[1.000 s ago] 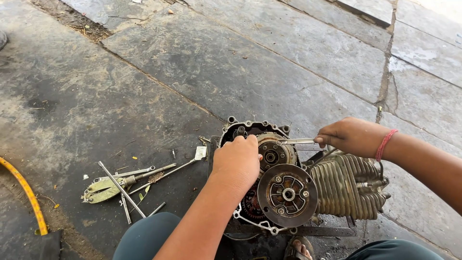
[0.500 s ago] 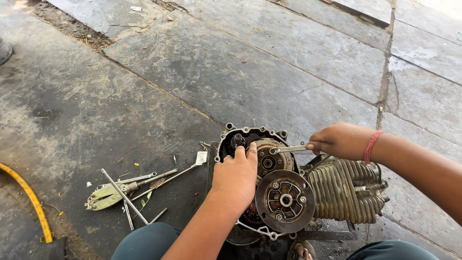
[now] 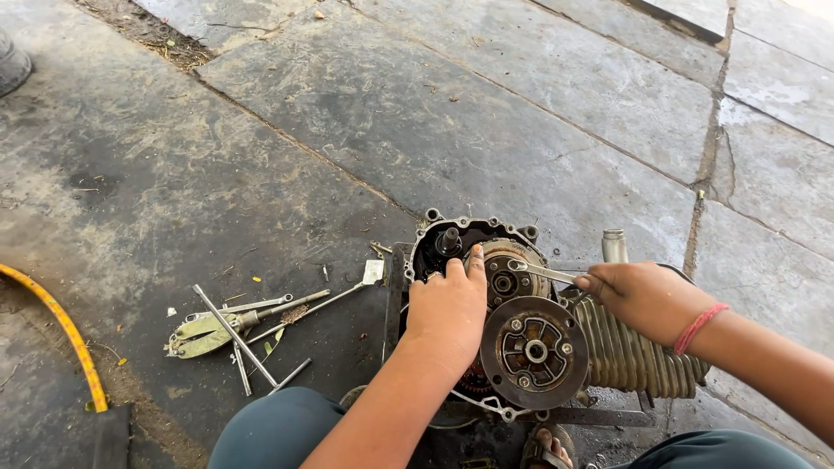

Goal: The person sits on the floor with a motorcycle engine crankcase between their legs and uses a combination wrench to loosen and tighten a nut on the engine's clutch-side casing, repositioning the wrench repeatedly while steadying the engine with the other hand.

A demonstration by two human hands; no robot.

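Note:
A small motorcycle engine lies on the stone floor with its side cover off. Its finned cylinder points right and a round clutch plate faces me. My left hand rests flat on the open case, fingers touching the gear beside the clutch. My right hand grips the handle of a slim metal spanner, whose head sits on the round part above the clutch. A red band circles my right wrist.
Loose tools lie left of the engine: pliers, rods and a flat scraper. A yellow hose curves along the left edge. Joints run across the stone slabs. My knees show at the bottom.
My right hand and the spanner have shifted a little lower and to the right around the part. The left hand has stayed on the case. The camera has tilted slightly.

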